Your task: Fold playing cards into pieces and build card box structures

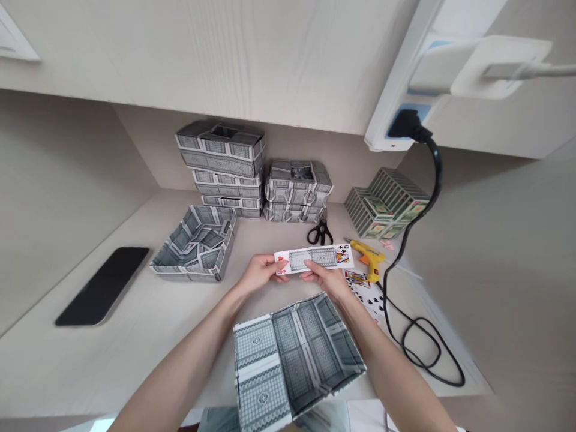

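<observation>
Between my two hands is a long strip of joined playing cards (323, 258), patterned backs in the middle, a red eight at the left end and a black-suit queen at the right. My left hand (261, 271) pinches the left end, thumb on top. Near the middle and right, my right hand (327, 278) grips it, thumb pressed on the face. Below the hands, between my forearms, an open box made of playing cards (297, 354) rests at the table's front edge. Loose playing cards (369, 295) lie beside my right wrist.
A yellow glue gun (369, 257) with a black cord (400, 246) and black scissors (321, 233) lie behind. Card-built boxes (229, 171) stand stacked at the back, more card stacks (299, 192) beside them, card packs (387, 204) right. A card tray (193, 271) and phone (104, 287) are left.
</observation>
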`<state>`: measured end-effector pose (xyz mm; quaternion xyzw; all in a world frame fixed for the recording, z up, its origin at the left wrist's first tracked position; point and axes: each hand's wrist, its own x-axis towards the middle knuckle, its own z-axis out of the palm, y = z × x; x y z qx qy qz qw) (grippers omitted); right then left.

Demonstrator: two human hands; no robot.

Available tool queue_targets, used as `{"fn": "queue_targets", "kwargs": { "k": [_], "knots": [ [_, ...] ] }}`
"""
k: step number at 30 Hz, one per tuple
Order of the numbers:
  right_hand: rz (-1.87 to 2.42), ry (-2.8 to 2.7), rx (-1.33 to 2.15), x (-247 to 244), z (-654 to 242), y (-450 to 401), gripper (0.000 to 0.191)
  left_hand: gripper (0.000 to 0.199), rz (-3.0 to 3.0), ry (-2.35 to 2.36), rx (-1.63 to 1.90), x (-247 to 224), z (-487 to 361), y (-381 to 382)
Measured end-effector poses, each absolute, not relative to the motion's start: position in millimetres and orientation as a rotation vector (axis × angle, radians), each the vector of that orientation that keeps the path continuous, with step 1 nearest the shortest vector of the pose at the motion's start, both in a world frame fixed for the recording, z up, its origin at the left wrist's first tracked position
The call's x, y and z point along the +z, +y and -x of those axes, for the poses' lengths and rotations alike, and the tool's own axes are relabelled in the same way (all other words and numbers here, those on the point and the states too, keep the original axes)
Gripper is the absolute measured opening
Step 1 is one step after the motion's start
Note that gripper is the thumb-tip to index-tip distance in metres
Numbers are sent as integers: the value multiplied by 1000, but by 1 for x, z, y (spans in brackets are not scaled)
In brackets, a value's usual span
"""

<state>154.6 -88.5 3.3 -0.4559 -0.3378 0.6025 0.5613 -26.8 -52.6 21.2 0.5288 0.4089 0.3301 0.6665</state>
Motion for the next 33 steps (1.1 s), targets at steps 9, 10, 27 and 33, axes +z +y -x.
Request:
{"fn": "queue_targets", "kwargs": {
  "k": [9, 10, 27, 33],
  "knots": [
    [1107, -827, 1398, 2, -154, -89, 24, 36, -1225, 936, 760, 22, 25, -56],
    [1109, -825, 1399, 2, -154, -89, 24, 36, -1228, 938, 765, 21, 24, -57],
    [1051, -795, 1539, 5, -148, -88, 27, 47, -976, 704, 805, 16, 22, -56],
    [1091, -861, 1512, 3, -143, -87, 32, 30, -1165, 821, 872, 18, 14, -59]
  ]
}}
